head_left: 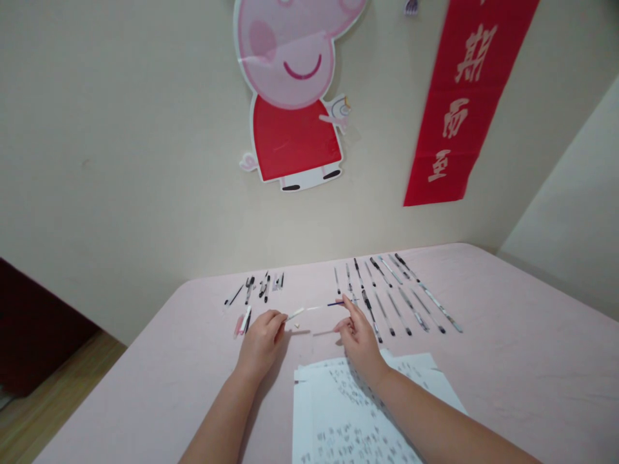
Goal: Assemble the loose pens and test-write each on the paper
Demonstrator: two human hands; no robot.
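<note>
My left hand (262, 336) is closed, pinching a slim, pale pen barrel (296, 314) that points up and to the right. A thin pen refill (334, 303), clear toward the left and dark blue at the right, is pinched in my right hand (358, 335). The refill's clear end lies in line with the barrel's tip; whether they touch I cannot tell. Both are held above the pink tabletop, with shadows below. A tiny whitish piece (296, 325) lies beneath the barrel. Close to my left hand are a pink piece and dark pen parts (246, 319).
Two rows of pens and refills (396, 312) lie to the right on the pink table cover (507, 361). Several caps and pen parts (265, 287) are grouped at the back left. Handwritten sheets (314, 393) lie under my right forearm. A wall (145, 161) stands behind the table.
</note>
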